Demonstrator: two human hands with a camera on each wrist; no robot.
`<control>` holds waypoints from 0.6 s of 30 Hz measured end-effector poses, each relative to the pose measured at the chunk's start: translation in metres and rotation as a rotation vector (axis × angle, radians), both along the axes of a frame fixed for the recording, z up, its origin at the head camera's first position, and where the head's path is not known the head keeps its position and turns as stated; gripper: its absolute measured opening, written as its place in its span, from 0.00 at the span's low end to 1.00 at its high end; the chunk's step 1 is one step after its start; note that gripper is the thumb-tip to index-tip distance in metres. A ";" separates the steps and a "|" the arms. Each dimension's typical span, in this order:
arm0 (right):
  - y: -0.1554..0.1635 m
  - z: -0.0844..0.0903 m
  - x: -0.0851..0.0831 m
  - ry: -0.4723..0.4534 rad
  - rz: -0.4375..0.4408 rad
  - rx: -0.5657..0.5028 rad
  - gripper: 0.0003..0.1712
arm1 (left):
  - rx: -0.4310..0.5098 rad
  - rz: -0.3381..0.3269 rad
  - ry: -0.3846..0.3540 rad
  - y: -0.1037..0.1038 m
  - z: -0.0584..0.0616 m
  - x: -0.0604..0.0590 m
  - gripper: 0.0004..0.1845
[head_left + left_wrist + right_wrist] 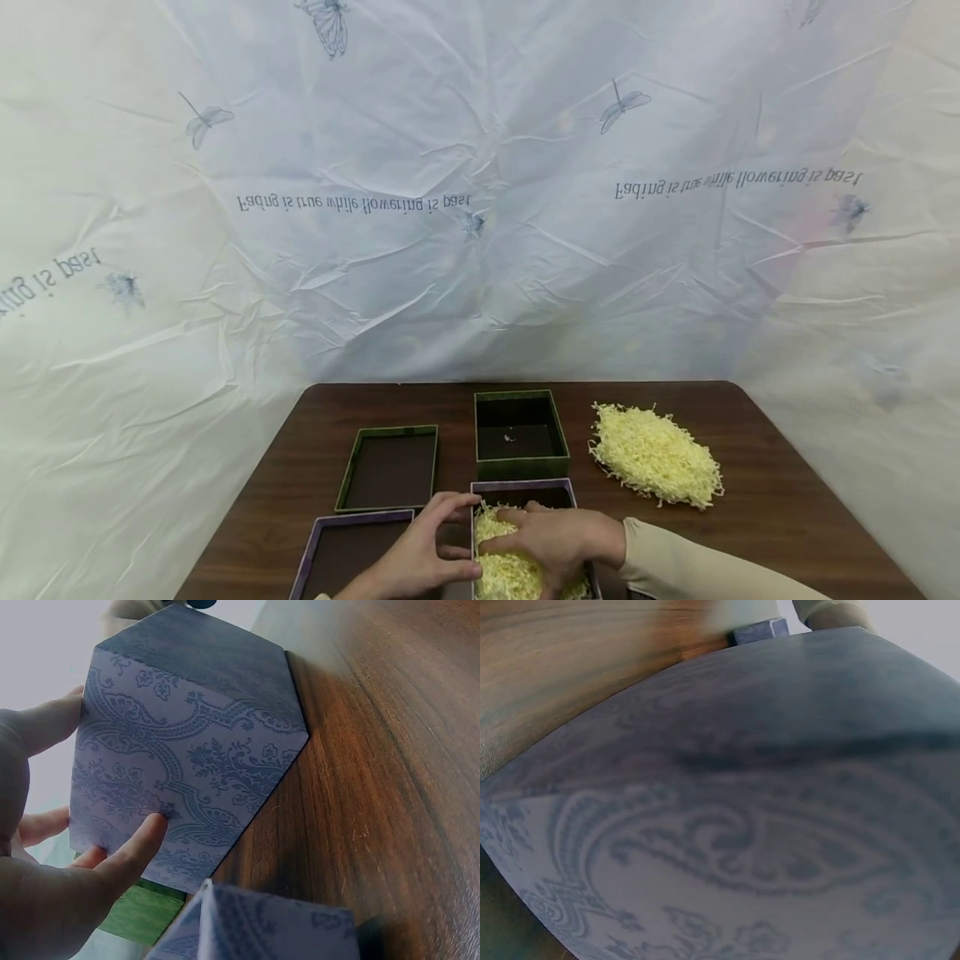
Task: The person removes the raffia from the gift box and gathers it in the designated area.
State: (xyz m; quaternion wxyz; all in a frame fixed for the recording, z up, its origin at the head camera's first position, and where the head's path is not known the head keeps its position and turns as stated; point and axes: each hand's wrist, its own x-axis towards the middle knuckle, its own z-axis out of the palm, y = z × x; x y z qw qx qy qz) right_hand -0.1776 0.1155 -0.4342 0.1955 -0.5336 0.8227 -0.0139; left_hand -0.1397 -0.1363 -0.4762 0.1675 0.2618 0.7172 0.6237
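Note:
A purple patterned box [525, 492] stands at the table's near edge, filled with pale yellow shredded paper [510, 575]. My left hand [450, 537] grips the box's left wall, thumb at the rim and fingers lower down. In the left wrist view its fingers [139, 844] lie against the box's patterned outer side [195, 750]. My right hand [543, 542] lies palm down on the shredded paper inside the box, fingers spread. The right wrist view is filled by the box's outer wall [742, 825]; the hand itself does not show there.
A purple lid [348, 554] lies left of the box, a green lid [387, 468] behind that. An open green box [521, 433] stands behind the purple one. A loose heap of shredded paper [656, 454] lies at the right. Crinkled white sheeting surrounds the brown table [787, 508].

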 end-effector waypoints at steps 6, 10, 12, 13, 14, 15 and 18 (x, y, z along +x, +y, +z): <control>-0.004 -0.001 0.002 0.000 -0.012 0.035 0.54 | 0.006 0.001 -0.003 -0.001 0.001 0.000 0.40; -0.007 -0.003 0.005 0.034 -0.043 0.064 0.54 | 0.013 -0.004 -0.004 -0.001 0.002 -0.001 0.40; -0.009 -0.004 0.007 0.057 -0.057 0.074 0.53 | 0.016 -0.008 -0.009 -0.001 0.002 -0.001 0.40; -0.010 -0.004 0.008 0.069 -0.059 0.076 0.54 | 0.017 -0.009 -0.011 -0.001 0.002 -0.001 0.40; -0.011 -0.004 0.009 0.082 -0.056 0.076 0.54 | 0.018 -0.011 -0.013 -0.001 0.002 -0.001 0.40; -0.012 -0.005 0.009 0.100 -0.040 0.071 0.54 | 0.020 -0.012 -0.015 -0.001 0.002 -0.001 0.40; -0.014 -0.006 0.010 0.178 0.031 0.038 0.52 | 0.020 -0.007 -0.011 -0.002 0.002 -0.001 0.40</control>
